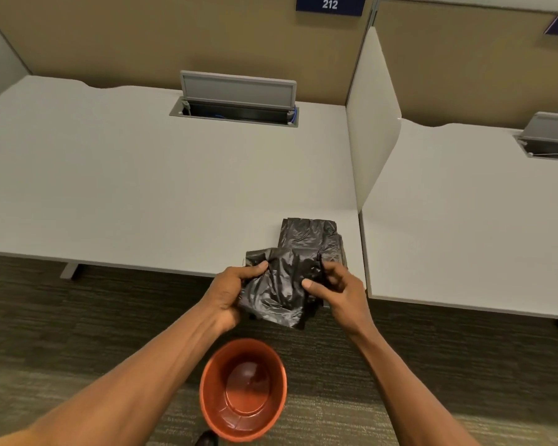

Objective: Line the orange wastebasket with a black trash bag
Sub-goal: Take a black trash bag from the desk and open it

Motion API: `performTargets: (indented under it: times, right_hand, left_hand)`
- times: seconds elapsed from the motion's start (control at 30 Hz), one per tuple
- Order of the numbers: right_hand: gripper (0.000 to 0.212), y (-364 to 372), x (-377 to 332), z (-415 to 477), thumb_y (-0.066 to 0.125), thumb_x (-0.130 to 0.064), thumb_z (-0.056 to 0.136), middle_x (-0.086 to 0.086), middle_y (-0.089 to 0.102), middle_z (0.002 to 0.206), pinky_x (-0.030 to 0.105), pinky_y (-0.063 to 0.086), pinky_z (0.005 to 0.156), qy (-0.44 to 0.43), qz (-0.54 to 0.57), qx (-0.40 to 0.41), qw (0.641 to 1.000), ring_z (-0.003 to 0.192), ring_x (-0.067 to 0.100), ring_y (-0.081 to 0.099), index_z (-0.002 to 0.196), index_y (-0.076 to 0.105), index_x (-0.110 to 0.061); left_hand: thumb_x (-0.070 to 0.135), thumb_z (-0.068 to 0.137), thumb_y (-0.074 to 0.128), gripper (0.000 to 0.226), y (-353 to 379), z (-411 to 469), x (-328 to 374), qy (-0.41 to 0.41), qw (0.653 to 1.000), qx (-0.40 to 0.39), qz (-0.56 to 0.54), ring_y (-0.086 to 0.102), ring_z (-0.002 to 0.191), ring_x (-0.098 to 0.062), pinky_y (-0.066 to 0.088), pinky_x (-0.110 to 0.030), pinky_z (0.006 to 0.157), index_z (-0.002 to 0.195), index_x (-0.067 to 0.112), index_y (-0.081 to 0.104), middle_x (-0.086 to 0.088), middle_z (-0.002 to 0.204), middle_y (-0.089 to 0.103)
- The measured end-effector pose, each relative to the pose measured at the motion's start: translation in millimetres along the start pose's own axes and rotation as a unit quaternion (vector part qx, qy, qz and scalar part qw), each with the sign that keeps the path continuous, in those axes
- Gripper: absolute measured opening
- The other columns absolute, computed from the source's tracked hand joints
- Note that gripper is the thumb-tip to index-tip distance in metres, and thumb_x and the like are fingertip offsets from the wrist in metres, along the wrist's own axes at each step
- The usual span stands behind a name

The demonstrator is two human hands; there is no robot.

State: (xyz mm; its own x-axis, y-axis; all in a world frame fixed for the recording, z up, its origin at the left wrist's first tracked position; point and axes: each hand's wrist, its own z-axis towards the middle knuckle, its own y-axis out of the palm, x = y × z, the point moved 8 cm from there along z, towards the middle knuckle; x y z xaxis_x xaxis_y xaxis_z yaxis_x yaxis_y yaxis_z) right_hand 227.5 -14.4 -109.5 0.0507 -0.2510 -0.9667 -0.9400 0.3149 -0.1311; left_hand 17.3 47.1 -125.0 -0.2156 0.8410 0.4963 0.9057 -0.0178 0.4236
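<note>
**Spotter:** Head view gives you one orange wastebasket (243, 389), two hands, and black bags in two lots: one crumpled black trash bag (279, 292) in your grip, and a folded stack of bags (311, 235) lying flat behind it on the near right corner of the white desk (126, 175). Whether that stack is one bag or several, I cannot tell.

**Operator:** How am I holding it?

**Spotter:** Your left hand (231, 292) is clenched on the bag's left edge, thumb on top. Your right hand (335, 289) pinches its right side between thumb and fingers. The bag hangs between them at the desk's near edge, above the carpet (78, 317).

**Operator:** And the bin?

**Spotter:** It stands upright on the carpet, nearer to you than the bag, between your forearms. Its mouth is open and its inside is bare orange plastic.

**Operator:** Anything unclear?

**Spotter:** The bag is glossy, wrinkled and bunched; its opening is hard to make out. A dark object (207, 439) left of the bin's near rim is cut off by the frame. Further off, the cable hatch (237, 98) stands open, and a sign (330, 4) reads 212.
</note>
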Motion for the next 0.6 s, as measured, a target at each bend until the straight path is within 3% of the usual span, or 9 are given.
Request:
performTargets:
  times: [0.1,0.2,0.3,0.4,0.5,0.6]
  right_hand:
    - [0.021,17,-2,-10,0.087,-0.006,0.088,0.007,0.085,0.098,0.045,0.067,0.091,0.015,0.003,-0.014,1.000,0.098,0.030,0.082,0.107,0.079,-0.010]
    - [0.019,34,4,-24,0.082,-0.004,0.092,0.015,0.085,0.101,0.041,0.069,0.083,0.079,0.105,-0.011,0.991,0.101,0.038,0.081,0.110,0.078,-0.004]
    - [0.025,52,13,-41,0.079,-0.004,0.095,0.019,0.085,0.103,0.032,0.068,0.072,0.148,0.212,-0.001,0.966,0.093,0.032,0.083,0.119,0.073,0.000]
    - [0.030,63,22,-56,0.080,-0.010,0.096,0.016,0.085,0.096,0.032,0.067,0.066,0.178,0.217,0.029,0.959,0.083,0.025,0.084,0.122,0.070,-0.002]
    - [0.030,65,38,-72,0.082,-0.022,0.096,0.013,0.085,0.091,0.045,0.069,0.079,0.184,0.139,0.078,0.970,0.086,0.026,0.084,0.120,0.068,-0.010]
    - [0.021,66,48,-82,0.078,-0.027,0.100,0.011,0.084,0.089,0.054,0.066,0.086,0.164,0.040,0.101,0.981,0.086,0.026,0.082,0.115,0.065,-0.021]
  left_hand:
    - [0.016,0.083,0.083,0.038,-18,-9,-7,-0.022,0.999,0.027,0.000,0.083,0.093,-0.035,0.068,-0.046,0.083,0.119,0.003,0.080,-0.022,0.110,0.084]
    - [0.035,0.082,0.086,0.037,-41,-17,-11,-0.021,0.998,0.051,-0.021,0.085,0.079,-0.036,0.069,-0.045,0.073,0.100,0.003,0.085,-0.023,0.100,0.085]
    - [0.068,0.084,0.081,0.071,-65,-32,-23,-0.026,0.998,0.055,-0.034,0.083,0.103,-0.043,0.067,-0.051,0.088,0.103,0.000,0.089,-0.027,0.121,0.082]
    - [0.085,0.073,0.077,0.101,-78,-54,-38,-0.033,0.997,0.019,-0.061,0.079,0.115,-0.045,0.068,-0.056,0.091,0.120,-0.003,0.083,-0.030,0.129,0.078]
    - [0.076,0.062,0.092,0.110,-79,-77,-53,-0.023,0.997,-0.025,-0.071,0.075,0.125,-0.047,0.066,-0.058,0.097,0.134,-0.006,0.075,-0.032,0.138,0.073]
    - [0.048,0.043,0.110,0.104,-70,-92,-63,-0.014,0.991,-0.077,-0.107,0.074,0.125,-0.046,0.067,-0.056,0.095,0.126,-0.007,0.079,-0.033,0.138,0.073]
